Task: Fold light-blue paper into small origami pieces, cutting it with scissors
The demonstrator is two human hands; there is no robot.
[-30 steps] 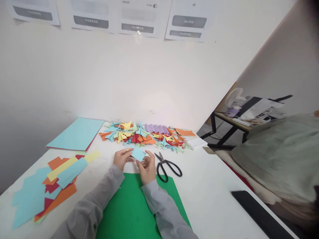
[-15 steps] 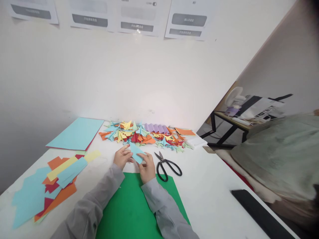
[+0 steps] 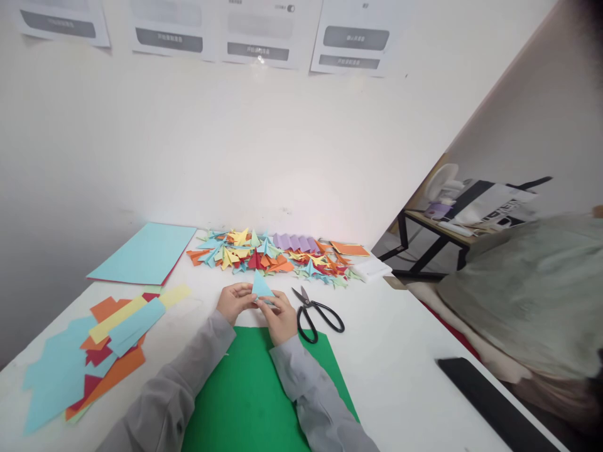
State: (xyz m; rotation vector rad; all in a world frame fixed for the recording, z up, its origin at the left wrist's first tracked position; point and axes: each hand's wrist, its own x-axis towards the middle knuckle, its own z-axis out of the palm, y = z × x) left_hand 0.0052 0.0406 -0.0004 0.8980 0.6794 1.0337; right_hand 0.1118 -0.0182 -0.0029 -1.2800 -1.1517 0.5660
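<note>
A small piece of light blue paper (image 3: 262,287), now triangular in outline, is held up between my two hands above the table. My left hand (image 3: 234,301) pinches its left lower edge, fingers bent. On the other side my right hand (image 3: 280,318) grips the right lower edge with thumb and fingers. The thumbs meet near the bottom of the paper. Just right of my right hand lie black-handled scissors (image 3: 311,311), blades apart. Below my wrists a green sheet (image 3: 249,389) lies on the table.
Behind my hands is a heap of small folded paper planes (image 3: 257,258) beside a pleated purple paper (image 3: 296,243). Coloured paper scraps (image 3: 113,342) and a blue sheet (image 3: 146,253) lie left. A black strip (image 3: 490,402) lies right. Someone in a grey-green top (image 3: 532,295) is at far right.
The blue paper has gone from a flat four-sided piece to a triangle with its point up. My hands have drawn closer together. The scissors and scraps have stayed put.
</note>
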